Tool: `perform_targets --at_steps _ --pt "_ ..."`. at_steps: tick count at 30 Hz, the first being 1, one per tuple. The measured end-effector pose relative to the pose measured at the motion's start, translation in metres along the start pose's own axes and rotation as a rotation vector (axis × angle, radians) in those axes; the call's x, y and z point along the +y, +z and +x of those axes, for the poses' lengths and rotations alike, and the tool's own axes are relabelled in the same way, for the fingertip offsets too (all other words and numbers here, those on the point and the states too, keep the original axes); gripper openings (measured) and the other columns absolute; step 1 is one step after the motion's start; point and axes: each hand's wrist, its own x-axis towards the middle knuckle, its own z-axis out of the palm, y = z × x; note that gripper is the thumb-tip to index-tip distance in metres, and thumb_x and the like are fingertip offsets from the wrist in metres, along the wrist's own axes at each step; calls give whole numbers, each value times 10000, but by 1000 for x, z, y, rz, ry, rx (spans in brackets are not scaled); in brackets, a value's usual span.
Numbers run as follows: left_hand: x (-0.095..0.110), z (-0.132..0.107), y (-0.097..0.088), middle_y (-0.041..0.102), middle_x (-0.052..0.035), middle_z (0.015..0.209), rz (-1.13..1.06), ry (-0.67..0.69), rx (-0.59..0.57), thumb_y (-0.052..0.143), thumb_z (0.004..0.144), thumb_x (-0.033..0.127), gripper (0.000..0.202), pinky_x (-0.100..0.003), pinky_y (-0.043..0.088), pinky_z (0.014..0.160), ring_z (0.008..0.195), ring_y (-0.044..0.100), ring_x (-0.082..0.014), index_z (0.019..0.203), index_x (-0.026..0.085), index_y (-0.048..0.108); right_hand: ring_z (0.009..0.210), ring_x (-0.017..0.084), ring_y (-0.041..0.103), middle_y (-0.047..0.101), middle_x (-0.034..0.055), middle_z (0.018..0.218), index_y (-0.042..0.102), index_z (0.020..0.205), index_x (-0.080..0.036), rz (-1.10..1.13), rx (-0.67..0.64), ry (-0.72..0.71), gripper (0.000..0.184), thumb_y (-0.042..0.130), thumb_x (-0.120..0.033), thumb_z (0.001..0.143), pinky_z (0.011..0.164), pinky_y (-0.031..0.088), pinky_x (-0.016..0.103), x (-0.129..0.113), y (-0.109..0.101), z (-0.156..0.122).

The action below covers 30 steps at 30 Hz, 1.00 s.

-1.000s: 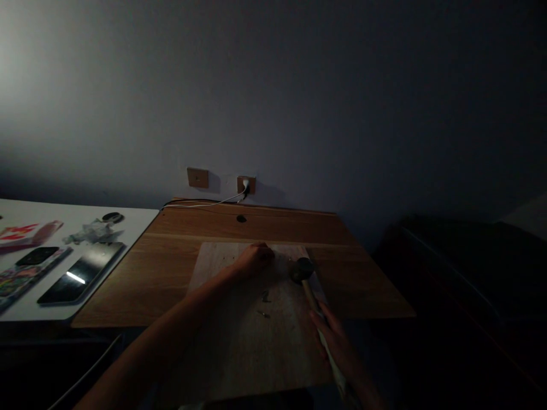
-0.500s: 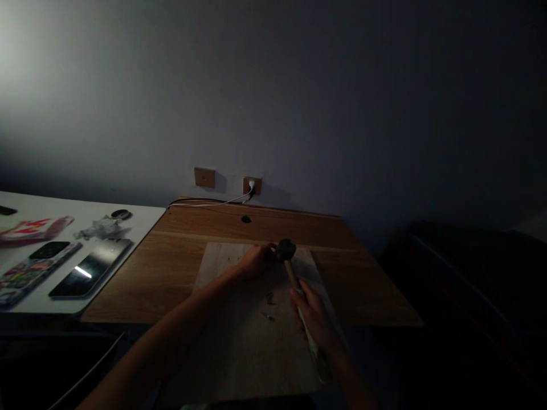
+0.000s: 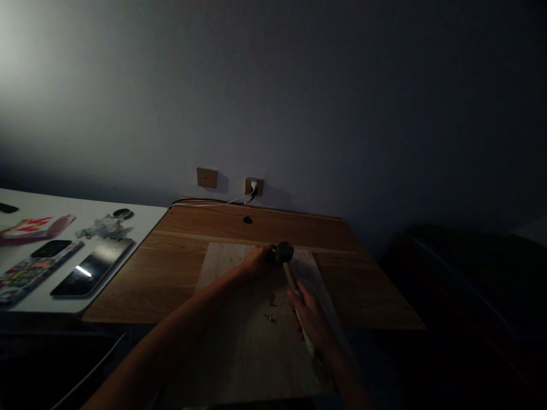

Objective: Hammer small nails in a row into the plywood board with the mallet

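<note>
My right hand [image 3: 311, 312] is wrapped round the pale handle of a mallet [image 3: 284, 252] with a dark, rounded head. The handle slants from the lower right up to the head, which hangs over the far part of a light wooden board [image 3: 243, 341]. Just left of the mallet head is my left hand [image 3: 257, 262], low over the board, its fingers bent together. Their tips lie in shadow beside the head, so whatever they pinch is hidden. Between my forearms, a few small metal pieces [image 3: 270, 318], perhaps screws or nails, lie loose on the board.
Beneath the board is a brown wooden desk [image 3: 162, 267] against the wall. A white table [image 3: 38, 202] adjoins it on the left, holding a phone or tablet [image 3: 94, 270], a patterned case [image 3: 34, 267] and crumpled plastic [image 3: 102, 226]. Cables run to a wall socket [image 3: 254, 187].
The mallet head has shifted slightly left and down towards my left hand, and my right hand has moved with it. My left hand stays in place. The whole view has drifted slightly.
</note>
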Motion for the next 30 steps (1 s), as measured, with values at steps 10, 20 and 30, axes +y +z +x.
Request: perform_targets --at_steps 10,20,30 --pt "11 0 -16 681 -73 973 44 20 -68 621 775 117 348 -257 487 695 794 649 -170 1122 134 598 372 63 397 459 -97 606 525 1071 -215 4 22 112 449 553 -595 833 301 314 162 -7 -16 -25" --pt "80 -63 -38 612 -79 949 554 476 -429 684 809 290 137 -332 484 818 909 600 -235 891 189 643 365 83 410 483 -95 566 439 1394 -210 51 87 224 774 607 -644 775 317 313 181 26 -28 -46" --pt "71 -57 -38 622 -67 968 450 362 -369 602 836 156 55 -273 475 790 849 600 -180 883 172 625 374 80 432 519 -75 620 367 1457 -204 59 124 288 810 600 -616 800 308 314 181 24 -27 -46"
